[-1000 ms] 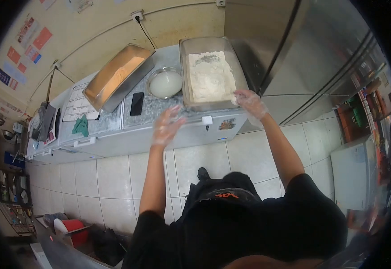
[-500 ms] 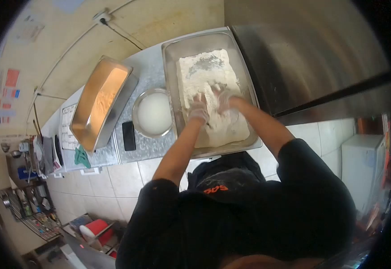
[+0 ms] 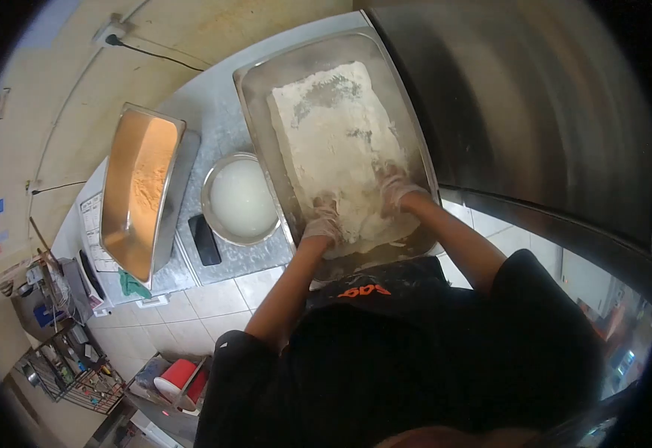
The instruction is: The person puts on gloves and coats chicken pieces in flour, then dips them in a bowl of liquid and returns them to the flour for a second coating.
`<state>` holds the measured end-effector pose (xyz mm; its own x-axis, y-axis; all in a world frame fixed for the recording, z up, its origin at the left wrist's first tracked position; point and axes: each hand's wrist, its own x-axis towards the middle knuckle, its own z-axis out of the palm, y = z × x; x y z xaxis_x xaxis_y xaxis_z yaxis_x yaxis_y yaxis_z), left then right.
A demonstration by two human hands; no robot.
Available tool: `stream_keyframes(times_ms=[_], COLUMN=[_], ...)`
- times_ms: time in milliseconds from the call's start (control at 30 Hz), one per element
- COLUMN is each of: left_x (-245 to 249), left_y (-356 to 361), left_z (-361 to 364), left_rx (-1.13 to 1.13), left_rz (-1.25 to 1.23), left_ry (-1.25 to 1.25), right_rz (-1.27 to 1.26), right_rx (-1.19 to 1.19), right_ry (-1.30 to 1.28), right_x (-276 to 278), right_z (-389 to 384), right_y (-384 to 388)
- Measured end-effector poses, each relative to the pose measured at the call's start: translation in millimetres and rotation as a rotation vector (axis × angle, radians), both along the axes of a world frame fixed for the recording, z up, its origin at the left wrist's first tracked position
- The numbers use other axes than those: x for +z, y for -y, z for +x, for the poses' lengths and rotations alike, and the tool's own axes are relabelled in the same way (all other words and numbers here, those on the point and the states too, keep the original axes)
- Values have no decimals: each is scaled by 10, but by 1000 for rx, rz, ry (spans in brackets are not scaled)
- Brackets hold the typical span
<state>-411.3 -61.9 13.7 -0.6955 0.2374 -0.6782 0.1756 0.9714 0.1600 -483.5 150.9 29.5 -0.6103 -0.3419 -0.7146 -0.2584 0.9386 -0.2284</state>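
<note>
A wide metal tray [image 3: 255, 112] holds a broad layer of pale flour-like powder [image 3: 333, 142], with darker bare patches toward its far end. Both hands wear clear gloves. My left hand [image 3: 323, 220] touches the powder near the tray's left side, its fingertips partly sunk in it. Over by the right side, my right hand [image 3: 393, 187] presses into the powder, fingers slightly apart and dusted. Neither hand visibly grips an object. Left of the tray stands a round metal bowl of whitish liquid [image 3: 241, 197].
A deep metal container [image 3: 180, 175] with orange-tan powder [image 3: 153, 168] stands at the left. A black phone [image 3: 205, 240] lies beside the bowl. A green cloth [image 3: 132, 285] is at the counter's front edge. A large steel surface [image 3: 505, 97] rises at the right.
My hands have moved apart and nearer to me, toward the tray's near end. The powder's middle looks flatter. The camera view has shifted and tilted.
</note>
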Motion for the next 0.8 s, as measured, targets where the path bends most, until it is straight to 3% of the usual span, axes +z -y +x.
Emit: stream_keyframes(times_ms=[33,67,133,167,233,267,333,367,433,567,633,667,733,767,800], left_x=[-274,-297,-294,-273,-253,-371,-689,-688,-605,-245,87,-382,-1313,-1157,-798], left_y=[-46,-119,-221,-223,-216,-122,124,97,-58,-294,-261,-172,0,19,8], left_z=[144,140,76,96,109,67,57,126,290,411,251,280,340,276,196], left_rx=[14,19,502,502,423,426,353,354,404,482,518,378,101,100,139], left_rz=[-52,-42,91,98,92,97,192,193,55,-145,90,107,159,156,180], left_ry=[-313,-307,82,82,-76,-80,267,271,152,-52,65,87,104,102,32], right_rz=[79,89,-80,-74,70,74,-95,-92,77,-36,-119,-123,-23,-25,12], right_rx=[56,61,-61,-59,-196,-193,-182,-182,115,42,-5,-8,-29,-30,212], right_ry=[-276,-270,-451,-453,125,120,282,285,219,41,-86,-98,270,268,166], right_x=[51,-242,-1068,-1012,-731,-550,-96,190,651,-332,-590,-613,-352,14,539], right_z=[138,272,578,569,381,235,56,63,162,675,785,726,515,435,335], right_y=[47,30,-35,-27,-15,-69,-194,-138,41,-130,-155,-160,-72,-3,76])
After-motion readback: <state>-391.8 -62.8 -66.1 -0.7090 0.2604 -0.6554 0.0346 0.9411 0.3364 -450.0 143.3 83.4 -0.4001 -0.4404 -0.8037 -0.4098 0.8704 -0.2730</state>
